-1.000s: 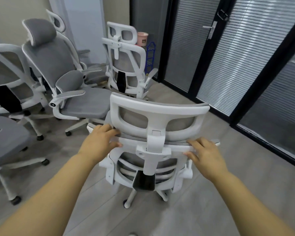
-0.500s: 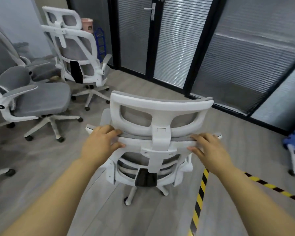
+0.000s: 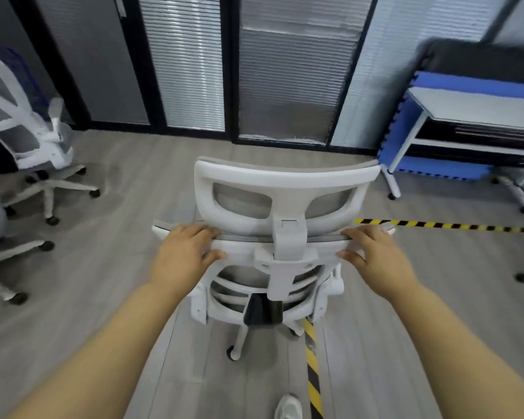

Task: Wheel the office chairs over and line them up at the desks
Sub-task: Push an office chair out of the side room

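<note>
A white office chair (image 3: 286,237) stands in the middle of the grey wood-grain floor (image 3: 127,182), seen from behind. Its frame is smooth moulded plastic: a wide, rounded headrest (image 3: 285,184) with two oval openings backed by grey mesh, a central bracket running down to the curved ribs of the lumbar section, and a black block low on the spine. Below that, white spokes end in a dark caster (image 3: 232,353).

The left hand (image 3: 183,258) grasps the top rail of the chair's backrest on its left side, fingers curled over the grey mesh edge and thumb pressed against the white plastic underneath. The right hand (image 3: 375,258) grips the same rail on its right side in the same manner, fingers over the top and thumb beneath.

A strip of yellow-and-black hazard tape (image 3: 312,373) runs along the floor under the chair's base, and another length (image 3: 448,225) stretches away to the chair's right. Left of the chair stand more white-and-grey office chairs (image 3: 28,146) on star bases. Beyond it rises a wall of black-framed glass panels (image 3: 285,71) with horizontal blinds. To the chair's far right sits a white-framed table (image 3: 478,110) with blue foam panels against it. A white shoe (image 3: 288,406) shows near the bottom edge, behind the chair.
</note>
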A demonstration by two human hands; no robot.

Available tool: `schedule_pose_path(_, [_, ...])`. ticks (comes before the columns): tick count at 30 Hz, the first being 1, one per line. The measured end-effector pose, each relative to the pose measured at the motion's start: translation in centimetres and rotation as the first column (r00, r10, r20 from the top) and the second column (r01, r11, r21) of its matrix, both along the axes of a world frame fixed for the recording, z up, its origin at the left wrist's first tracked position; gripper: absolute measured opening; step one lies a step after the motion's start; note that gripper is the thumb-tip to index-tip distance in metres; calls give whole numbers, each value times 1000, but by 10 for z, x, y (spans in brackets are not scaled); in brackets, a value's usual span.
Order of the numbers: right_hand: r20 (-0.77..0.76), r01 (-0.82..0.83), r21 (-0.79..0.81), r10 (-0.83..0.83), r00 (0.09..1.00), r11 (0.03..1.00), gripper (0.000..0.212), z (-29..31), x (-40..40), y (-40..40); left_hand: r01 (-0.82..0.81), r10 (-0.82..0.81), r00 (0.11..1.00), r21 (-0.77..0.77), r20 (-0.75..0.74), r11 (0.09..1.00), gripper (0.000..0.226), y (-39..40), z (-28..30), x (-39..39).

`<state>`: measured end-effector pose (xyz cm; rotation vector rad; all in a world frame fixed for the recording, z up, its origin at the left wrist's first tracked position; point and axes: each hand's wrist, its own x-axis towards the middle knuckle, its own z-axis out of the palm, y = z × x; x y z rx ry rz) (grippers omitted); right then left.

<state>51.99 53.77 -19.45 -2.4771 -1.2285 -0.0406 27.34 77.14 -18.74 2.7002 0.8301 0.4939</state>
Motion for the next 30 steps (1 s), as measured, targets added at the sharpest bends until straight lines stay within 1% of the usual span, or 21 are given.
schedule_pose_path(4, [84,93,34,-96,992,995,40,-1,-27,-63,78,-78,997,-47,-2,996,40,-37,2,3])
schedule_pose_path(7, [111,128,60,-134,985,990,55,-2,-45,-110,136,-136,991,-71,7,988,40,-68,3,8])
schedule_pose_path(8, [119,140,63,-147,982,988,56,-3,-49,-126,156,-156,988,-78,6,985,40,-79,5,10])
schedule_pose_path(12, [187,213,98,-228,955,972,48,-4,-68,-194,271,-271,963,-78,8,960,42,-130,5,19])
schedule_pose_path(15, [153,266,75,-275,949,961,53,-4,-79,-247,330,-329,944,-88,23,940,43,-173,6,26])
schedule_pose_path(16, [141,290,70,-297,944,955,53,-4,-81,-265,356,-356,934,-101,19,929,48,-188,6,29])
schedule_pose_path(18, [133,343,76,-350,927,936,46,-3,-87,-299,426,-425,905,-103,32,899,60,-217,5,36])
schedule_pose_path(19, [128,372,80,-380,916,925,41,-3,-90,-317,450,-449,893,-108,36,886,61,-231,4,40])
schedule_pose_path(20, [115,405,75,-412,904,911,37,-2,-93,-333,462,-461,887,-119,33,879,58,-245,4,44])
schedule_pose_path(22, [68,476,28,-477,876,879,38,-1,-97,-366,491,-490,871,-119,41,863,52,-273,1,52])
schedule_pose_path(25, [49,537,12,-537,842,843,41,-3,-101,-415,560,-558,828,-101,52,822,55,-311,-4,69])
schedule_pose_path(29, [35,635,17,-636,771,772,41,-3,-109,-468,645,-642,764,-81,62,760,36,-355,-8,99])
schedule_pose_path(30, [30,660,17,-660,750,751,41,-3,-111,-479,664,-660,748,-79,68,744,34,-365,-8,107])
